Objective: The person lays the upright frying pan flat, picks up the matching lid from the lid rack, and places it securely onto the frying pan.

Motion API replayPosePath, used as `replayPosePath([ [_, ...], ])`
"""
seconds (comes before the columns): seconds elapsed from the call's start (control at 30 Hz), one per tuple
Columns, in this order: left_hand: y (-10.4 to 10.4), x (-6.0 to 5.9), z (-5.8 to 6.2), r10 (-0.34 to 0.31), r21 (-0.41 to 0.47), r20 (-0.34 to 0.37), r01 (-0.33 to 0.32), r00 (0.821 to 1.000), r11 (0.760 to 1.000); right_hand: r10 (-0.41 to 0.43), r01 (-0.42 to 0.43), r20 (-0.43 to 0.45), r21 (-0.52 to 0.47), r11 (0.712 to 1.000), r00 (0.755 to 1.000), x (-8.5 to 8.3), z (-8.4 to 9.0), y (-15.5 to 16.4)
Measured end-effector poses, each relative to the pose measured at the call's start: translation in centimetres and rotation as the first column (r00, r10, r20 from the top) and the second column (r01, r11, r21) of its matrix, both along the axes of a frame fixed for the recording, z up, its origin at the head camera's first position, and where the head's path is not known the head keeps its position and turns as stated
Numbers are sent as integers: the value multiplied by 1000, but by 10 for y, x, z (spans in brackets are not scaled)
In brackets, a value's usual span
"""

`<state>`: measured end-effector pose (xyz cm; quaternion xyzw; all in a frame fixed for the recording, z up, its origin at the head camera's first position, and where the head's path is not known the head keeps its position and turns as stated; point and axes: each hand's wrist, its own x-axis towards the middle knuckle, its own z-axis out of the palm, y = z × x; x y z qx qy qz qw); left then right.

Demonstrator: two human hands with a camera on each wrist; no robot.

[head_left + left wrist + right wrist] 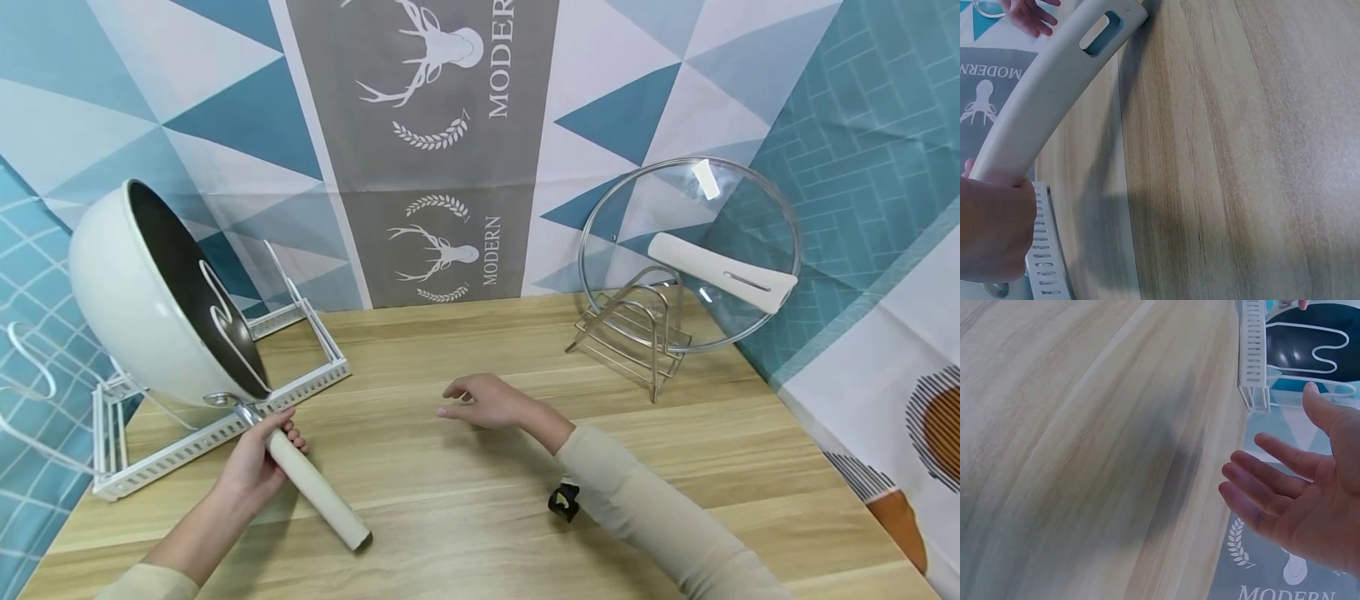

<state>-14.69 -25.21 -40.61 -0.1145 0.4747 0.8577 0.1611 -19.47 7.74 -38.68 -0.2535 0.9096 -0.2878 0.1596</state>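
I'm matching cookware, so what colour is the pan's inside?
Dark, close to black; the pan's inside shows best in the head view.

Over on the table's (465,508) left, the pan (142,308) stands on edge in a rack (324,375), with the lid (697,250) in a stand (656,354) at the back right.

Over the counter (435,492), room to pass lay between the handle (320,490) and the stand (655,357); the pan (138,300) and rack (315,385) blocked the left, the lid (712,268) the right.
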Motion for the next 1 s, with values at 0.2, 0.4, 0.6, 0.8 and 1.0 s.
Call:
replayPosePath([
  [0.2, 1, 0, 2, 20, -27, 23, -20, 1000, 999, 0, 0, 8, -4, 1000, 1000, 1, 0, -6],
  [0.4, 1, 0, 1, 17, -57, 24, -15, 1000, 998, 7, -7, -6, -7, 1000, 1000, 1, 1, -11],
  [0.6, 4, 0, 2, 26, -64, 34, -24, 999, 998, 33, -32, -25, 18, 999, 999, 1, 3, -16],
  [0.8, 6, 3, 3, 45, -99, 43, -40, 998, 994, 42, -42, -8, 7, 999, 999, 1, 2, -18],
  [1.0, 8, 3, 4, 71, -108, 46, -65, 996, 992, 17, -17, 36, 5, 1000, 999, 1, -1, -20],
])
